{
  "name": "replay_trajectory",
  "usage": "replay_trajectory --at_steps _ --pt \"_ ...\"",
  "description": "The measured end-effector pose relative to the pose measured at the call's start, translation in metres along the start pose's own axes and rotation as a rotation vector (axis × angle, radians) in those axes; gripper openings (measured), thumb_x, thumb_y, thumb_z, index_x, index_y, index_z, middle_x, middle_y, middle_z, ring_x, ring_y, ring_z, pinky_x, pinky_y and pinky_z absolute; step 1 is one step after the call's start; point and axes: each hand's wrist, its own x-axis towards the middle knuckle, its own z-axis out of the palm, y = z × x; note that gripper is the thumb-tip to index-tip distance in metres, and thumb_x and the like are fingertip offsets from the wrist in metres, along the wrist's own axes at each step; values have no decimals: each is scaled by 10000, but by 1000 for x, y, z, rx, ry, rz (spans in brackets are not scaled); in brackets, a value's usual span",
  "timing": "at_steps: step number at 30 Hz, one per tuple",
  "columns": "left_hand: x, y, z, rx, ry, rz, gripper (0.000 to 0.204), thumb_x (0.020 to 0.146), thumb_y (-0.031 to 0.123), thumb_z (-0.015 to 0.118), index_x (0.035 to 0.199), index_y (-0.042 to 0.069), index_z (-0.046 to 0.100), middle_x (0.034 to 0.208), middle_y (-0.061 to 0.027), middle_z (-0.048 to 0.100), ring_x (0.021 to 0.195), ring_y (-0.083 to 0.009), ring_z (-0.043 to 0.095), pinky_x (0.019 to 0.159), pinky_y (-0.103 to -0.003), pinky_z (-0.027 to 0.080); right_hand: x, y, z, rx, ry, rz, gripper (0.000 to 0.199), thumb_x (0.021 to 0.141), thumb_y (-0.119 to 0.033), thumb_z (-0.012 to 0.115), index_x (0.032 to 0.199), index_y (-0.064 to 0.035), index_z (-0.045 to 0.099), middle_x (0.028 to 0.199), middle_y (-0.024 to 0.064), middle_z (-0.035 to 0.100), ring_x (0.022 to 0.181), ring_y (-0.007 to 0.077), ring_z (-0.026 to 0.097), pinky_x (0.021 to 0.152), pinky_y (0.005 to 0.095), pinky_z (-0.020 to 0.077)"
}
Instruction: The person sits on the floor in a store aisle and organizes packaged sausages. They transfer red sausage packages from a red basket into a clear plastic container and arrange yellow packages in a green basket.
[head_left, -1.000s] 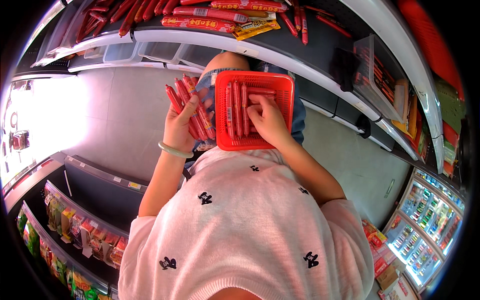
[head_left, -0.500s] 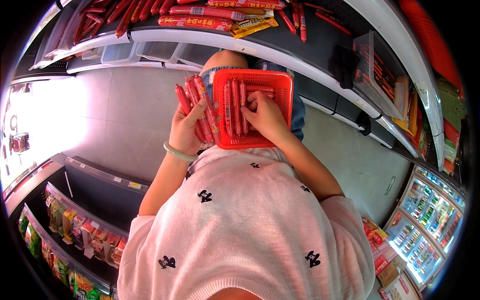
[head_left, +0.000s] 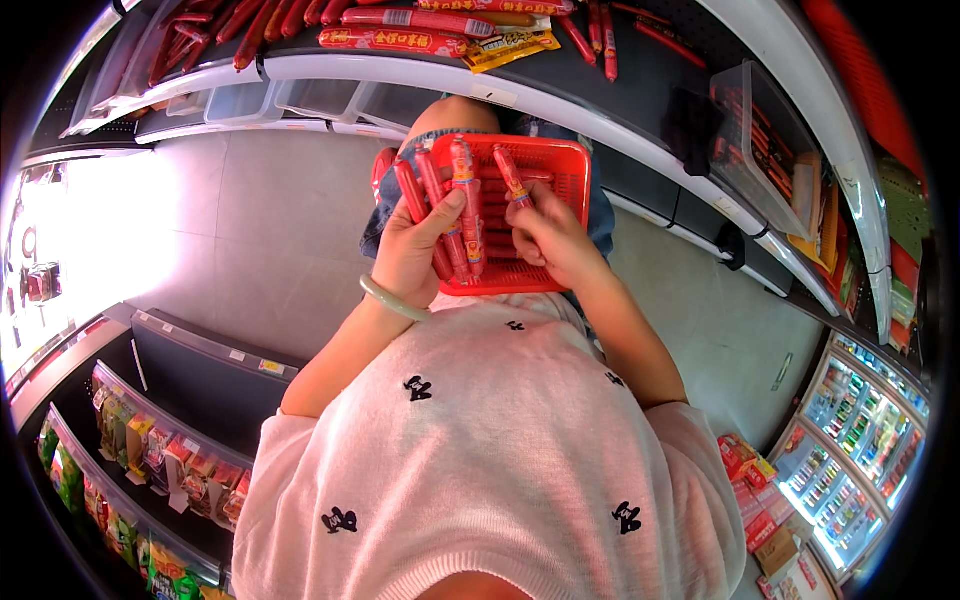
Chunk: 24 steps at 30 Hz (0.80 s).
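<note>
Several red-wrapped sausage sticks [head_left: 452, 225] are fanned in my left hand [head_left: 414, 245], its thumb pressed across them; a pale bangle circles that wrist. The bunch hangs over the left side of a red plastic basket [head_left: 571, 215] that rests on my lap. Over the basket's right half, my right hand [head_left: 553, 232] grips a single sausage stick [head_left: 510, 172], its upper end pointing up and away from me. More red sticks lie inside the basket, partly covered by both hands.
Ahead, a dark shelf [head_left: 610, 110] with a white edge carries sausages [head_left: 400, 40] and a yellow packet [head_left: 512, 50]. A clear bin [head_left: 745, 150] stands on it to the right. Hanging snack packs [head_left: 180, 455] fill a rack at lower left; a lit drinks fridge [head_left: 850, 440] stands at right.
My left hand has moved right with its bunch, from beside the basket to over it. My right hand has lifted a sausage stick from the basket and shifted slightly right.
</note>
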Motion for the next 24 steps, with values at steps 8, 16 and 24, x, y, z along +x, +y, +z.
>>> replay_trajectory --at_steps 8,16,24 --pt "1 -11 2 123 -73 1 199 972 155 596 1135 41 606 1096 -63 670 995 -142 626 877 -306 508 -11 5 7 -244 94 -160 291 920 -202 690 1088 15 594 930 26 653 793 81 607 710 250 518" --pt "7 7 -23 131 149 191 262 983 139 565 1220 29 533 1116 -126 668 1013 -195 649 906 -343 533 15 28 -5 -951 317 -343 288 877 -203 723 1061 -17 603 874 72 675 759 144 681 640 285 559" --pt "9 1 -33 163 162 157 236 983 144 570 1190 35 540 1075 -117 677 975 -162 657 849 -289 539 26 34 -7 -701 317 -247 291 855 -178 704 1056 -5 585 853 111 676 735 216 689 603 340 580"
